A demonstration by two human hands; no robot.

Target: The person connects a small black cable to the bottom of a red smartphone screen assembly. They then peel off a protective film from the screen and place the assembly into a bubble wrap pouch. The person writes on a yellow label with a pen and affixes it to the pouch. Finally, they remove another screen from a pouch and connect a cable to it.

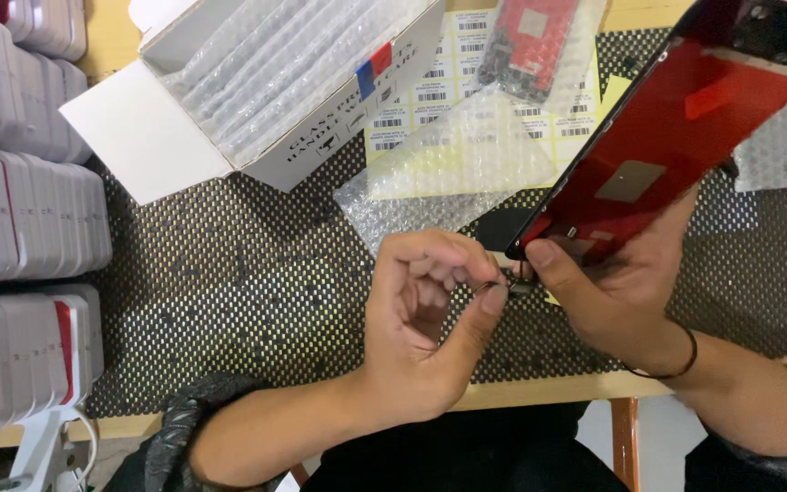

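Right hand [617, 292] gripping red screen panel [676, 137]; left fingers [485, 296] pinching its small ring part [487, 288] at 6 o'clock. Tugging risks tearing it.

We are looking down at a wooden table [539, 394] that is carrying a black perforated mat [229, 301] across most of its top. A red-brown table leg [624, 442] is showing beneath the near edge (the floor [662, 456] beside it is looking pale grey). Soft, even light is falling throughout.
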